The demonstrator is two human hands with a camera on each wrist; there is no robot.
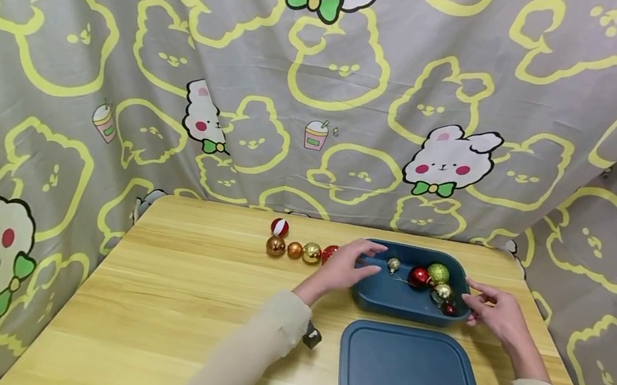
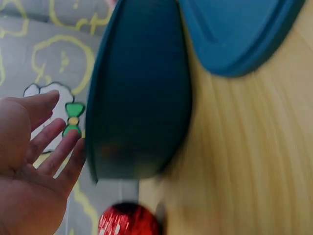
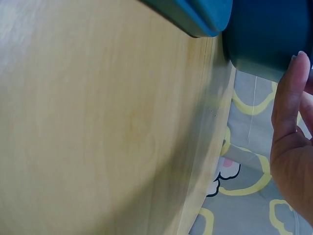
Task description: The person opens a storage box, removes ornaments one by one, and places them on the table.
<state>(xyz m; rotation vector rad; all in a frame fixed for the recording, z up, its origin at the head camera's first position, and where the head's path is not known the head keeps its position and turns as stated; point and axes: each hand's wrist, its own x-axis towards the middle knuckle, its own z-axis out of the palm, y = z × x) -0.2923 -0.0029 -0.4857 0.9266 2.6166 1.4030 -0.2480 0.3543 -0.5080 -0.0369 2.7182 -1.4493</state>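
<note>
A dark blue rectangular box (image 1: 400, 303) stands near the back right of the table. Inside are several bauble ornaments, among them a red bauble (image 1: 418, 277), a green bauble (image 1: 438, 273) and a small gold one (image 1: 393, 264). My left hand (image 1: 341, 267) is at the box's left end, fingers spread; in the left wrist view its fingertips are beside the rim, and whether they touch is unclear. At the right end, my right hand (image 1: 494, 310) has its fingers and thumb at the rim. The right wrist view shows its thumb (image 3: 292, 93) straight against the wall, other fingers partly hidden.
A flat blue lid (image 1: 412, 377) lies in front of the box. Left of the box is a row of baubles: copper (image 1: 275, 246), orange (image 1: 295, 250), gold (image 1: 312, 252) and red (image 1: 329, 253). Behind it sits a red-and-white ball (image 1: 279, 227). A patterned curtain (image 1: 326, 86) surrounds the table.
</note>
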